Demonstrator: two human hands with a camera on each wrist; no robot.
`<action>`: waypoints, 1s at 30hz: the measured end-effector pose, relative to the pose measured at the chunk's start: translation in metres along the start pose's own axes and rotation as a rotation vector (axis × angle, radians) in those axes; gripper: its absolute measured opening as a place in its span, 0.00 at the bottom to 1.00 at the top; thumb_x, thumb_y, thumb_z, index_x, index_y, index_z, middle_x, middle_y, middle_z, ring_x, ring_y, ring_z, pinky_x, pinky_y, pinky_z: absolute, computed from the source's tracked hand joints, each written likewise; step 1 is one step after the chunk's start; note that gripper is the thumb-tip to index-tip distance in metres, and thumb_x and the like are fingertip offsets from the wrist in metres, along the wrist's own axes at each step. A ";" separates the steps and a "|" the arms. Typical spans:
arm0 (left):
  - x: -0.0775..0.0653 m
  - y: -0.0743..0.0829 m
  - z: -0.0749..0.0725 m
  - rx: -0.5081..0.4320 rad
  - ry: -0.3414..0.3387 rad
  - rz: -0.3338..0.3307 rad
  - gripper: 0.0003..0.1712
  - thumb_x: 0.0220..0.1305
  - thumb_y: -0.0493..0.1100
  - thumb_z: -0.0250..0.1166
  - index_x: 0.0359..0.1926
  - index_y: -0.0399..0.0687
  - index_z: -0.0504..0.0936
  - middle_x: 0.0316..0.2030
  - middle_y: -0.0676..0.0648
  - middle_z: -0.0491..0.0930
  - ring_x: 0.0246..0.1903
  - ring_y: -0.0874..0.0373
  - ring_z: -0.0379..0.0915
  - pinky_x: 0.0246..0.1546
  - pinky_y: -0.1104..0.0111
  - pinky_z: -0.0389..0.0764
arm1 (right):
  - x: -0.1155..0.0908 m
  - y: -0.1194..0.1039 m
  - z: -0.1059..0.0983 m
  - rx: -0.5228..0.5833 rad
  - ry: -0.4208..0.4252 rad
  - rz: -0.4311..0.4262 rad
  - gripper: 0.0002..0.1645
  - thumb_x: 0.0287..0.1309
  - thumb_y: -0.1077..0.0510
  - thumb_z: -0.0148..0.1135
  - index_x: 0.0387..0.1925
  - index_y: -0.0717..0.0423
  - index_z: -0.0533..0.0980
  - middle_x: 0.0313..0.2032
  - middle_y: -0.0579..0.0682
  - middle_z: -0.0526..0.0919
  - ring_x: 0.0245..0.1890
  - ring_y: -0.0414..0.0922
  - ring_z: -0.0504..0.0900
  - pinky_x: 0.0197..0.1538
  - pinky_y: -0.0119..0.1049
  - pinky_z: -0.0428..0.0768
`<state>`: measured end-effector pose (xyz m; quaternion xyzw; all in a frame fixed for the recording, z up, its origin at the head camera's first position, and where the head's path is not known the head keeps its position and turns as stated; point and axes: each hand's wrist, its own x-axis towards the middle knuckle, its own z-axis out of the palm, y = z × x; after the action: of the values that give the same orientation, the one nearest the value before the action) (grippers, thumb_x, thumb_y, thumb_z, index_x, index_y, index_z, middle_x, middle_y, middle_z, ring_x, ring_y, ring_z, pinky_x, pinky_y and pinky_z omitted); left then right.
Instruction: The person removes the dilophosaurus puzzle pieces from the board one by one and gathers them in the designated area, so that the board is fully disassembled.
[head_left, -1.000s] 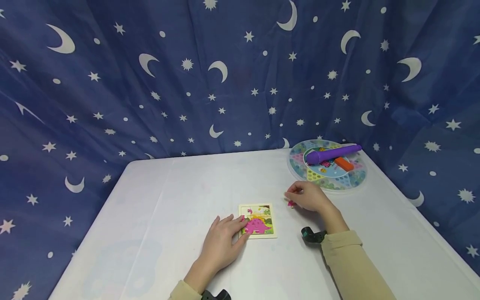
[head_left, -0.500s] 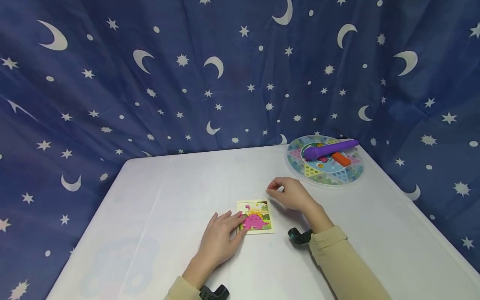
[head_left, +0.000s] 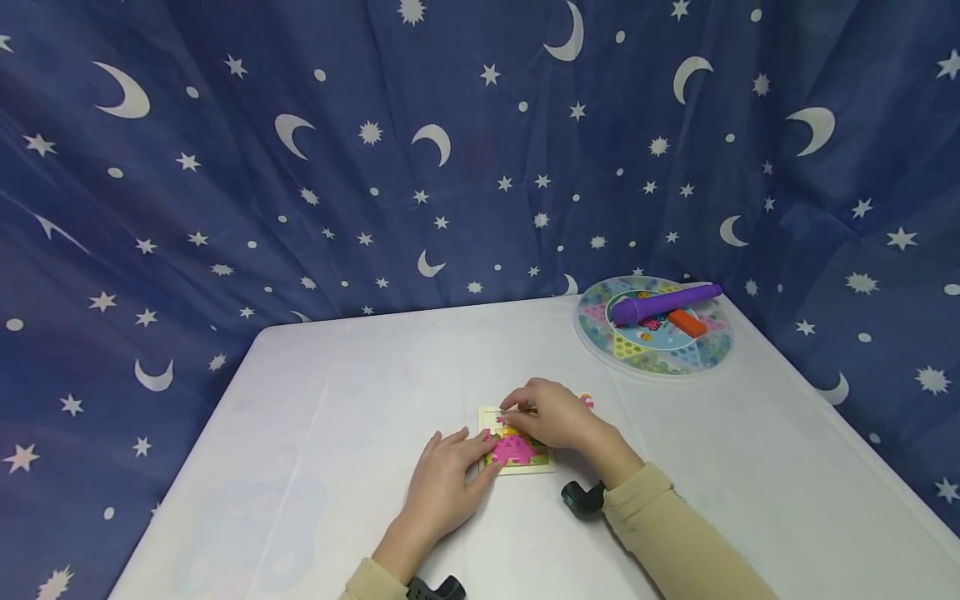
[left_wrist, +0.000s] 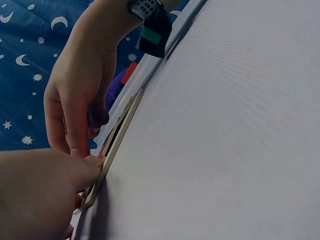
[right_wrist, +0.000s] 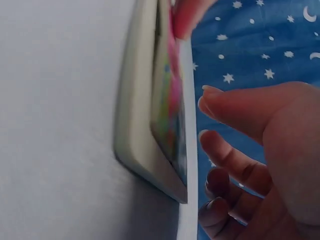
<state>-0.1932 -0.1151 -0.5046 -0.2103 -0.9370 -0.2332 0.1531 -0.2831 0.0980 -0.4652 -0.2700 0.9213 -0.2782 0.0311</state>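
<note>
A small square jigsaw puzzle with a pink dinosaur lies in a pale frame on the white table. My left hand rests over its left side with straight fingers. In the left wrist view its thumb touches the frame's edge. Over the puzzle's upper part is my right hand, its fingertips near the top left corner and covering some of the picture. The right wrist view shows this thumb apart from the bent fingers, with nothing visible between. A pink and orange puzzle piece lies behind that hand.
At the table's far right corner stands a round patterned board. On it lie a purple toy microphone and an orange block. A dark blue curtain with moons and stars hangs behind the table.
My right hand has moved left from beside the loose piece to over the puzzle's upper part. The left hand has kept its place on the puzzle.
</note>
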 end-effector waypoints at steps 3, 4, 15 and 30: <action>-0.002 0.000 0.002 0.004 -0.002 -0.001 0.21 0.69 0.56 0.68 0.58 0.54 0.87 0.58 0.52 0.83 0.62 0.46 0.76 0.67 0.38 0.64 | -0.002 -0.001 0.006 0.000 -0.010 0.001 0.12 0.67 0.51 0.68 0.50 0.42 0.87 0.39 0.42 0.80 0.36 0.39 0.77 0.45 0.40 0.80; -0.002 0.000 0.002 0.007 0.000 0.002 0.21 0.69 0.56 0.68 0.58 0.54 0.87 0.58 0.52 0.83 0.62 0.46 0.76 0.66 0.38 0.64 | -0.003 -0.002 0.007 -0.003 -0.013 -0.002 0.12 0.67 0.51 0.68 0.51 0.42 0.87 0.40 0.42 0.80 0.36 0.39 0.77 0.46 0.41 0.80; 0.000 0.003 0.001 0.063 0.022 0.087 0.18 0.71 0.54 0.67 0.57 0.60 0.87 0.58 0.49 0.83 0.59 0.41 0.77 0.60 0.32 0.68 | -0.001 -0.002 0.012 -0.080 -0.060 -0.018 0.16 0.69 0.52 0.66 0.55 0.37 0.86 0.41 0.44 0.78 0.34 0.40 0.75 0.43 0.40 0.79; -0.002 0.004 0.002 0.093 0.005 0.087 0.17 0.71 0.53 0.67 0.58 0.62 0.87 0.58 0.48 0.83 0.59 0.40 0.77 0.58 0.31 0.69 | 0.003 -0.008 0.015 -0.121 -0.072 -0.040 0.05 0.68 0.54 0.65 0.44 0.42 0.80 0.32 0.43 0.74 0.30 0.41 0.74 0.37 0.40 0.78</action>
<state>-0.1902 -0.1112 -0.5050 -0.2430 -0.9363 -0.1832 0.1752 -0.2791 0.0837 -0.4734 -0.2998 0.9291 -0.2126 0.0424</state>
